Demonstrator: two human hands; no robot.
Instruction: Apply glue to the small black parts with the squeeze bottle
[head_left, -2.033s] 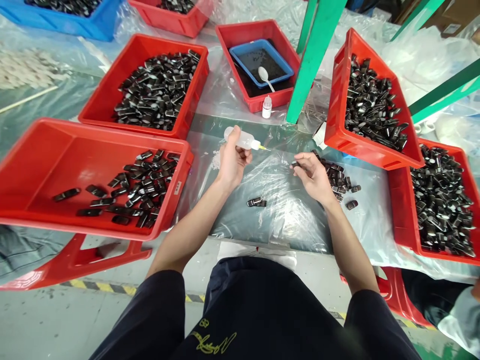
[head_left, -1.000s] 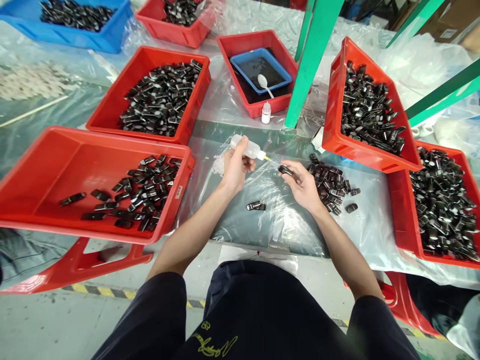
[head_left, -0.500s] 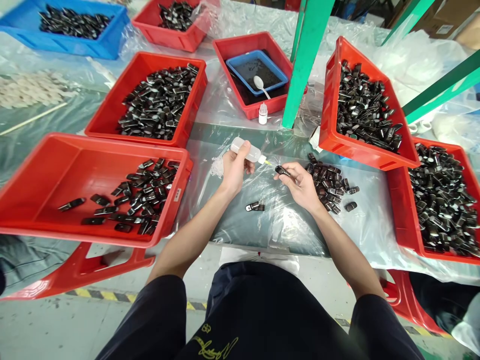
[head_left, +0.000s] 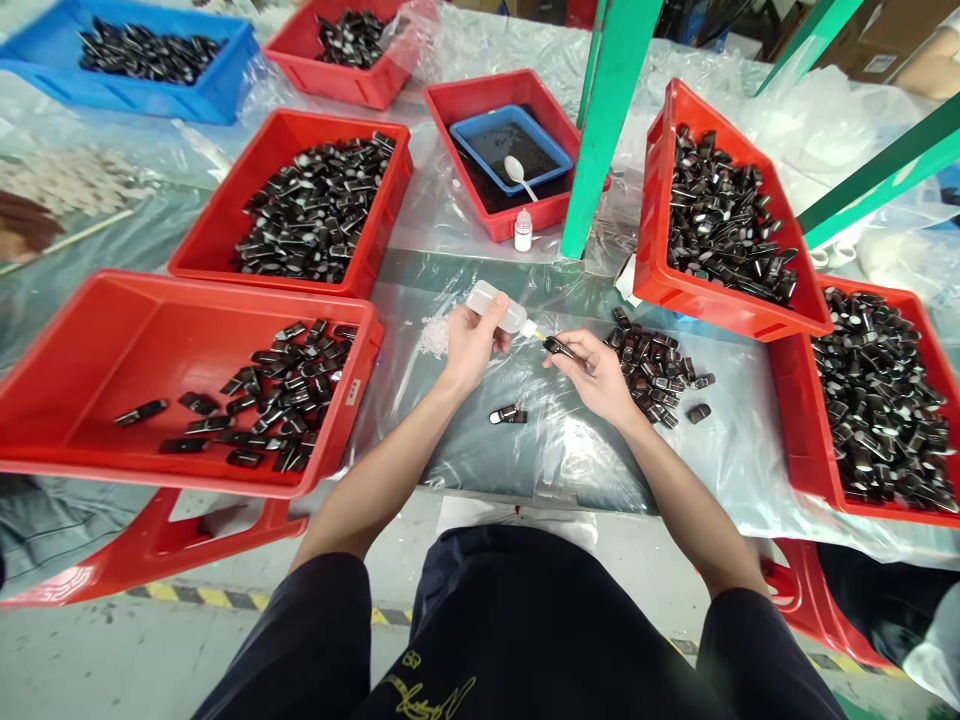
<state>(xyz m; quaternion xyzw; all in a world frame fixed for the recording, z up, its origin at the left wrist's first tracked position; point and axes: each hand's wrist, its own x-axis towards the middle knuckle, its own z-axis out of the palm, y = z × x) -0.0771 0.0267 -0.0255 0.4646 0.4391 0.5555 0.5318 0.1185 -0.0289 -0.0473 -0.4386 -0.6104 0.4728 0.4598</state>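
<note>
My left hand (head_left: 472, 345) is wrapped round a clear squeeze bottle (head_left: 504, 309), tilted so its thin yellow-green tip points down to the right. Pinched in the fingers of my right hand (head_left: 596, 372) is a small glossy dark plastic part (head_left: 559, 347). The bottle's tip is at the near end of this part; whether they touch I cannot tell. Below my hands, a similar dark part (head_left: 508, 414) with a pale end lies alone on the plastic-covered table (head_left: 480, 460). A loose pile of such parts (head_left: 656, 372) lies just right of my right hand.
Red bins of dark parts stand left (head_left: 187, 370) and right (head_left: 795, 430). Behind are a small dropper bottle (head_left: 523, 232), a blue tray (head_left: 555, 165) with a white spoon (head_left: 516, 170), and a green post (head_left: 607, 130). Another person's hand (head_left: 26, 225) shows at far left.
The bottle's tip and the dark part have come together; a gap showed between them before. Another person's hand has appeared at the left edge.
</note>
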